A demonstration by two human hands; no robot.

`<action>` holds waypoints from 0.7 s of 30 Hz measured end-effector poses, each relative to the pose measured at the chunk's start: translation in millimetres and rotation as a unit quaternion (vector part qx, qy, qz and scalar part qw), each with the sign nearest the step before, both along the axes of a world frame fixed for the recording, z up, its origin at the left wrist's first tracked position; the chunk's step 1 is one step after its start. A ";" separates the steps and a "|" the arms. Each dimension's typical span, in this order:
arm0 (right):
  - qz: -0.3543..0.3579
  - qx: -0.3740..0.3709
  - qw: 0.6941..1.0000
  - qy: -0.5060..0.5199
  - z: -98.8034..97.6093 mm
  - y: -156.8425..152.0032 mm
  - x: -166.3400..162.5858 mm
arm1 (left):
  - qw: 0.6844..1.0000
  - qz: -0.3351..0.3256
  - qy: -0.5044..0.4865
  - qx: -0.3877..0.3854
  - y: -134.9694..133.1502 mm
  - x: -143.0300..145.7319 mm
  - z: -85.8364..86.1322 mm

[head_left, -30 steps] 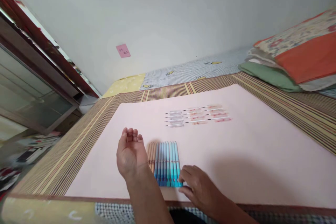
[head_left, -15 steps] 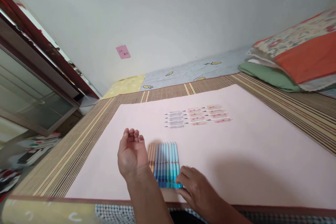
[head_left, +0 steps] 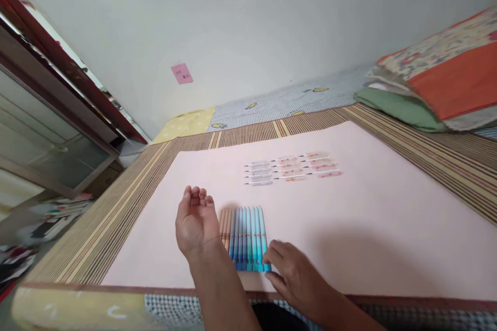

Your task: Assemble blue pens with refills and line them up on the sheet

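A row of gel pens (head_left: 248, 235) lies side by side on a pink sheet, shading from peach-brown on the left through blue to turquoise on the right. My left hand (head_left: 197, 222) rests on its edge at the row's left side, palm turned inward, fingers loosely bent and holding nothing; my wrist hides the lower ends of the peach-brown pens. At the other end, my right hand (head_left: 289, 269) has its index finger against the capped end of the rightmost turquoise pen (head_left: 262, 232). Its thumb is apart from that finger, below the pen's end.
Slim white pen refills (head_left: 260, 173), several with reddish patterned barrels, lie in rows farther back on the pink sheet (head_left: 368, 186). A striped mat (head_left: 248, 132) lies beneath. Folded bedding (head_left: 442, 83) is stacked at right. A pink note (head_left: 181, 73) is on the wall.
The view has shifted slightly. Both hands keep nearly the same positions beside the pen row; no pen has visibly moved.
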State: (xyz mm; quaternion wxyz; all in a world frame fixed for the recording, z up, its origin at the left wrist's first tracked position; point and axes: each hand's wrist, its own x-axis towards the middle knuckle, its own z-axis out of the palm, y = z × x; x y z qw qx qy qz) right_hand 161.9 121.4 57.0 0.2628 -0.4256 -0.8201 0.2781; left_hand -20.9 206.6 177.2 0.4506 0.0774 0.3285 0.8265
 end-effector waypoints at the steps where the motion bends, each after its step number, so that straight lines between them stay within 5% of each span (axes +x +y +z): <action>1: 0.002 0.000 1.000 -0.001 0.6 -0.1 -0.3 | 1.000 -0.003 0.007 0.003 0.3 -0.7 -1.3; 21: -0.003 0.031 1.000 0.002 -3.2 0.1 -0.1 | 0.999 -0.013 0.051 0.002 6.0 2.5 -11.4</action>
